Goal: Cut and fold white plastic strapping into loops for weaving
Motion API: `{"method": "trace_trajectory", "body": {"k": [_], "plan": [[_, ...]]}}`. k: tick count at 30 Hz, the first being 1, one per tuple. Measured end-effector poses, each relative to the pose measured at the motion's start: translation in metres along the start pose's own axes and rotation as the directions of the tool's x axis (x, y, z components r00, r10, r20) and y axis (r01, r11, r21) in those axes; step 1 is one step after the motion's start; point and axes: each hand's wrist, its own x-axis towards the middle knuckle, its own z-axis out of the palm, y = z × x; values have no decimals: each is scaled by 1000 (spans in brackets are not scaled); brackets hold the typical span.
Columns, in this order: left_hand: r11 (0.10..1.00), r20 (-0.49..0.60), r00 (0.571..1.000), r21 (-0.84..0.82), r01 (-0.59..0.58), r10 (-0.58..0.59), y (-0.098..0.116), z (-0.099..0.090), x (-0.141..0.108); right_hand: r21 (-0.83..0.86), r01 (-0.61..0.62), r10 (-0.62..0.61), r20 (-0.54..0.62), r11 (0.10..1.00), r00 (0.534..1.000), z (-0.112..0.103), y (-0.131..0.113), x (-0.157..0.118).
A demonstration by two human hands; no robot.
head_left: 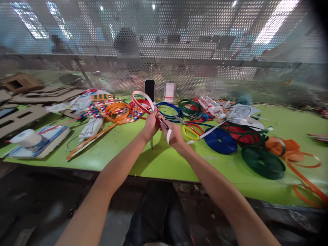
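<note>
Above the green table, my left hand (151,123) is closed round a looped red and white strap (139,93), whose bend rises above the fingers. My right hand (173,132) meets it fingertip to fingertip, closed on the same strap, and a white end (168,136) curls out over the back of the hand. Just right of the hands lie scissors (191,131) with yellow and red handles, their blades toward my right hand. A coil of blue strap (168,110) sits behind the hands. What lies between the fingertips is partly hidden.
Woven multicoloured strapwork (96,106) and an orange coil (117,112) lie left. Rolls of blue (220,140) and green strap (263,163) are right. Cardboard pieces (28,118) fill the far left. A phone (150,90) stands against the perforated metal screen (164,41).
</note>
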Motion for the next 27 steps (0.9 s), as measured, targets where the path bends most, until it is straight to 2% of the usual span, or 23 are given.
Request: {"method": "trace_trajectory", "body": {"k": [3, 5, 8, 16, 21, 27], "plan": [[991, -28, 999, -130, -40, 36, 16, 3, 1, 213, 31, -41, 39, 976, 998, 3, 9, 4], [982, -64, 997, -181, -58, 47, 28, 3, 3, 365, -9, -15, 65, 931, 998, 6, 15, 8], [977, -120, 992, -205, -58, 34, 38, 3, 5, 483, -76, 41, 82, 872, 996, 10, 20, 10], [989, -89, 994, -134, -67, 56, 24, 4, 0, 569, -136, 100, 95, 811, 990, 9, 14, 6], [986, -27, 999, -166, 14, -18, 23, 2, 0, 530, -115, 88, 75, 840, 993, 9, 13, 3], [986, 36, 999, -162, 42, -36, 21, 3, -6, 588, -151, 149, 53, 795, 988, 15, 20, 5]]}}
